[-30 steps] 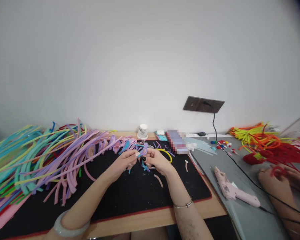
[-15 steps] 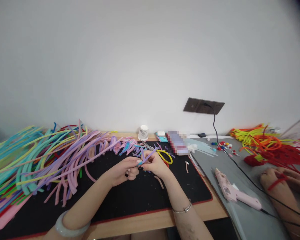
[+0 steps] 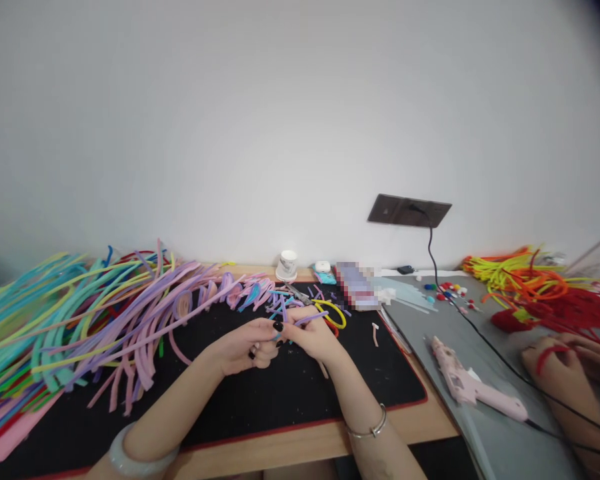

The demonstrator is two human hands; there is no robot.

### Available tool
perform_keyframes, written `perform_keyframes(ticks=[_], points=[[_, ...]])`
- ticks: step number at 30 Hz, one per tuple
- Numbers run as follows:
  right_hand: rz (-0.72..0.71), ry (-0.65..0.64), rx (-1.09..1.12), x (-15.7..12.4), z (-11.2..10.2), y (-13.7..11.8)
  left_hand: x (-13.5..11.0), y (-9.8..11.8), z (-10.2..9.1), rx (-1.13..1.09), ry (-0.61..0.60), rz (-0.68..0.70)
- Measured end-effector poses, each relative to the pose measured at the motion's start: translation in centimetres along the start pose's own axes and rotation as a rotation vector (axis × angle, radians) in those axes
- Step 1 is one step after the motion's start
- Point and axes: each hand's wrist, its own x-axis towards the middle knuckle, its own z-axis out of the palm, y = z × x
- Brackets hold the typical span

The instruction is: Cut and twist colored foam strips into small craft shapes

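My left hand (image 3: pixel 244 345) and my right hand (image 3: pixel 312 335) meet over the black mat (image 3: pixel 290 390), fingertips touching. Both are closed in a pinch on a short purple pipe cleaner (image 3: pixel 307 320) with a blue piece at its lower end. The purple end sticks out up and to the right of my right thumb. A yellow loop (image 3: pixel 333 312) and several cut blue and purple bits lie just behind my hands.
A big heap of pastel pipe cleaners (image 3: pixel 80 313) fills the left. A pink glue gun (image 3: pixel 473 389) lies on the grey mat at right, its black cord running to the wall socket (image 3: pixel 409 211). Another person's hands (image 3: pixel 565 363) hold red pipe cleaner at far right.
My hands have dropped a little toward me and closed together. The purple piece has turned from upright to pointing right. The other person's hands shifted slightly.
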Motion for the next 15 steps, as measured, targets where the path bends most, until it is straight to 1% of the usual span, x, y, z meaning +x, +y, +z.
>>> perform_keyframes(ticks=[2, 4, 6, 8, 10, 13, 15], points=[[0.026, 0.056, 0.031, 0.2, 0.1, 0.4, 0.2, -0.1, 0.2, 0.050, 0.065, 0.048], [0.097, 0.111, 0.093, 0.5, 0.2, 0.8, 0.5, -0.1, 0.4, 0.169, 0.145, 0.121], [0.184, 0.156, 0.169, 0.6, 0.2, 1.1, 0.8, -0.1, 0.6, 0.371, 0.236, 0.216], [0.261, 0.192, 0.259, 0.8, 0.3, 1.4, 1.1, 0.0, 0.7, 0.624, 0.321, 0.318], [0.321, 0.222, 0.361, 0.9, 0.4, 1.6, 1.2, 0.1, 0.9, 0.862, 0.384, 0.398], [0.387, 0.248, 0.460, 1.1, 0.5, 1.9, 1.2, 0.2, 1.1, 1.118, 0.443, 0.462], [0.424, 0.254, 0.460, 1.1, 0.5, 2.2, 1.2, 0.2, 1.2, 1.240, 0.465, 0.470]])
